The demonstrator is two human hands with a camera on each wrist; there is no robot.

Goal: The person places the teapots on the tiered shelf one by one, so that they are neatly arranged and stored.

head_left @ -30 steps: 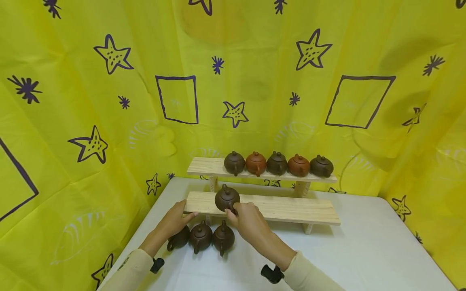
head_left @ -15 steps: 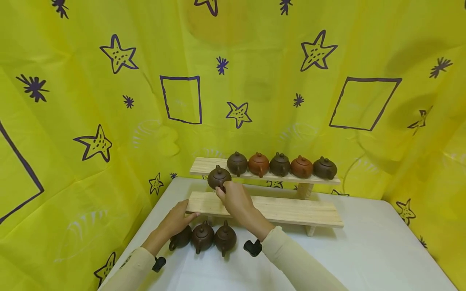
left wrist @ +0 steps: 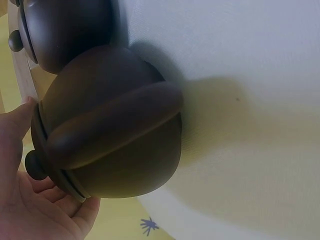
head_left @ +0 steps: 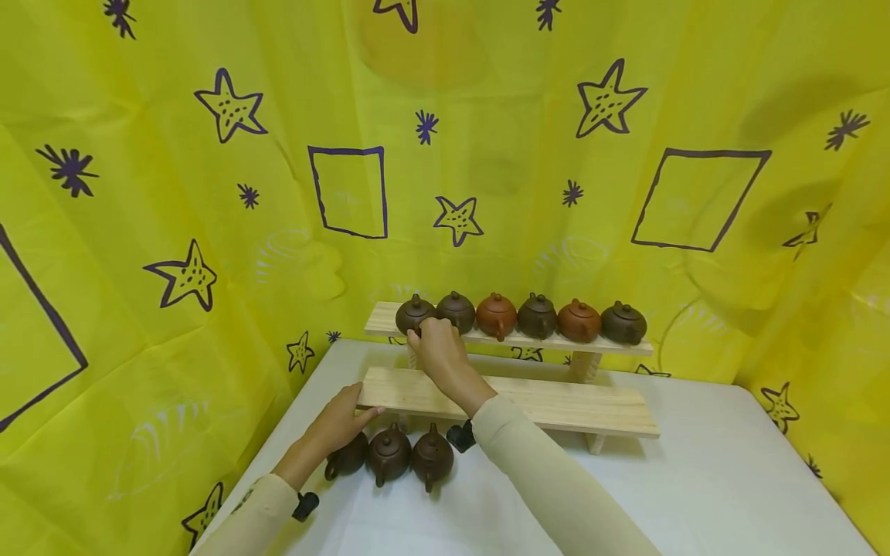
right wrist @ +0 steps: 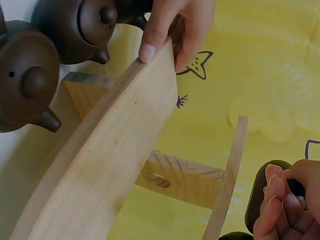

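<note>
My right hand point(head_left: 445, 354) pinches the handle of a dark brown teapot point(head_left: 414, 310) at the left end of the upper wooden shelf point(head_left: 382, 315). The teapot is upright, beside another dark teapot point(head_left: 455, 309); whether its base bears fully on the board is hidden. In the right wrist view, the curled fingers point(right wrist: 280, 200) cover that handle. My left hand point(head_left: 337, 423) grips the left end of the lower wooden shelf point(head_left: 556, 398), thumb along the front edge. Just below it, a dark teapot point(left wrist: 110, 125) stands on the table, partly hidden by the hand in the head view.
Two more dark teapots point(head_left: 389, 455) stand on the white table point(head_left: 695, 479) before the shelf. Reddish teapots point(head_left: 497, 315) and dark ones line the upper shelf rightwards. A yellow patterned curtain point(head_left: 514, 116) encloses the back and sides.
My right hand has carried the teapot from above the lower shelf up and left to the left end of the upper shelf's row. My left hand has stayed on the lower shelf's end.
</note>
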